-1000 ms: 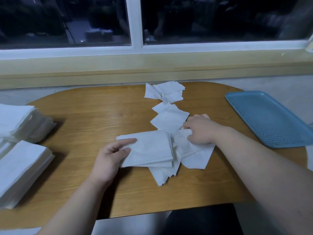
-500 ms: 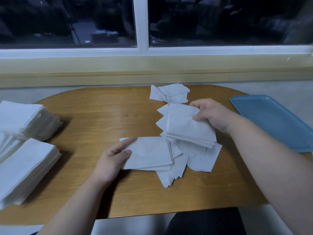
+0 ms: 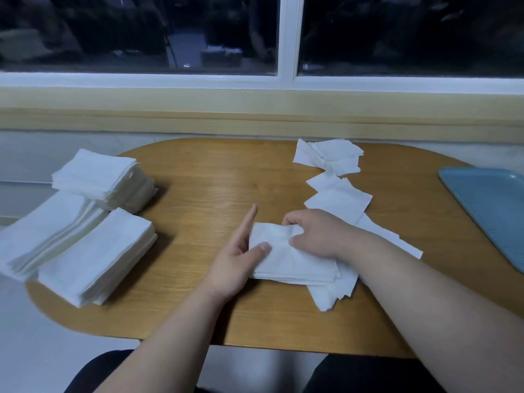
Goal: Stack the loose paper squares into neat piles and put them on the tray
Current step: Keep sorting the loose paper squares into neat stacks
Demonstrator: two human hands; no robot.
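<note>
Both my hands are on one small pile point(image 3: 286, 259) of white paper squares at the centre of the table point(image 3: 212, 180). My left hand point(image 3: 241, 259) holds its 9 o'clock edge, thumb pressed on top and forefinger straight, pointing to 12. My right hand point(image 3: 317, 236) grips the 1 o'clock corner, fingers curled over the far edge and thumb on the top sheet. Loose squares point(image 3: 338, 199) trail from under my right wrist towards 1 o'clock and end in a heap; more poke out beneath the pile at 5 o'clock, too overlapped to count. Three finished stacks point(image 3: 96, 256) sit close together at 9 o'clock. One blue tray point(image 3: 490, 211) lies at 3 o'clock, well apart from my hands.
</note>
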